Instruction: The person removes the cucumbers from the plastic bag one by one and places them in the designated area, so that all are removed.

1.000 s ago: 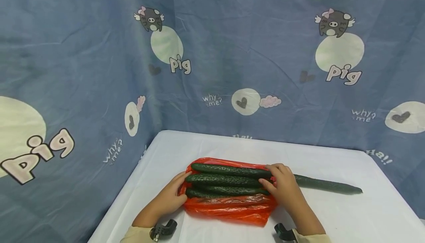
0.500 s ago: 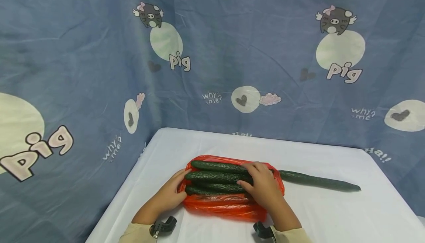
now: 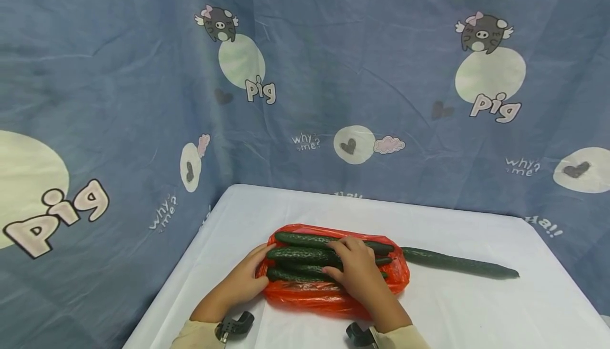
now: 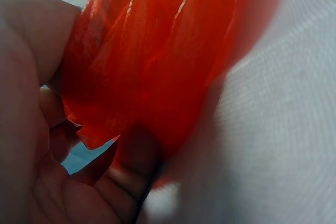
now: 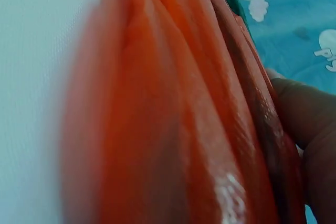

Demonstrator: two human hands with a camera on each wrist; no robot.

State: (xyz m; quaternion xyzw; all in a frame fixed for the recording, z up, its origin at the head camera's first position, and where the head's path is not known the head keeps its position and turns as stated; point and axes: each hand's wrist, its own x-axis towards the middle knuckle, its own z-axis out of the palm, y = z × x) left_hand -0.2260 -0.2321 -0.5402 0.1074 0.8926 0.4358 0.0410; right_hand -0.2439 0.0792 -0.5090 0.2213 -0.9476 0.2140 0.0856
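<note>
Several cucumbers [image 3: 299,255] lie side by side in a red plastic bag [image 3: 305,301], visible through its opening in the head view. My left hand [image 3: 242,281] holds the bag's left end; in the left wrist view its fingers and thumb close round the red film [image 4: 152,51]. My right hand [image 3: 358,270] rests over the middle of the cucumbers, fingers toward the far side and thumb toward the near side. The right wrist view shows the thumb [image 5: 310,114] against the bag's folded side. One more cucumber [image 3: 459,263] lies outside, right of the bag.
A white-covered table [image 3: 467,312] carries everything. Behind and to the left hangs a blue curtain [image 3: 305,73] printed with pigs. Black wrist-worn cameras [image 3: 235,325] sit at both wrists.
My right hand has slid left from the bag's right end to the cucumbers' middle. The cucumbers' right ends and the bag's right rim now show. My left hand stays put.
</note>
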